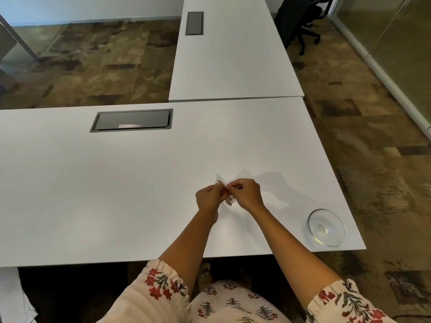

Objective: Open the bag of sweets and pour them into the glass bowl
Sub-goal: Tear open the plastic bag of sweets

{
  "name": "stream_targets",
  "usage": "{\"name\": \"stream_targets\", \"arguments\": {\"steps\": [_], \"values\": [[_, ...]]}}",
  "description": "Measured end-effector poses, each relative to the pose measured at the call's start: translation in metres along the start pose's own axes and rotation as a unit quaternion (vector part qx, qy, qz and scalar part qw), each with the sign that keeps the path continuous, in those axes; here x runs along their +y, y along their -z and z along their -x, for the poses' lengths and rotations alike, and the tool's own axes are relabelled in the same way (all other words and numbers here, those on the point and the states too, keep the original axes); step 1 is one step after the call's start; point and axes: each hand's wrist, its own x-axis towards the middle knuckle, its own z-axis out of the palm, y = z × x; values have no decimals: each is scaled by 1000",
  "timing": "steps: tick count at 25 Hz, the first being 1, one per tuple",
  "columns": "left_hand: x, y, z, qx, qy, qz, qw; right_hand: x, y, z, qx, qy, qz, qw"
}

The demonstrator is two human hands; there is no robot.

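Observation:
A small clear plastic bag of sweets [224, 191] is held above the white table [116, 183], pinched at its top edge between both hands. My left hand [208, 198] grips it from the left and my right hand [247, 193] from the right, fingertips almost touching. Dark sweets show at the bag's lower end between my hands. The glass bowl [325, 227] stands with nothing in it near the table's front right corner, well to the right of my right hand.
A dark cable hatch [131, 120] is set into the table at the back. A second white table [231, 54] with its own hatch adjoins behind. An office chair [300, 22] stands far right on patterned carpet.

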Motion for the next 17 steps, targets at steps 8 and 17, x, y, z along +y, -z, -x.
{"name": "stream_targets", "arguments": {"steps": [8,17], "values": [[2,-11,5,-11,24,-10,1000,3,2,1,44,-16,-11,999],[12,-22,15,10,-24,-74,997,1,18,-3,86,-3,-5,996]]}}
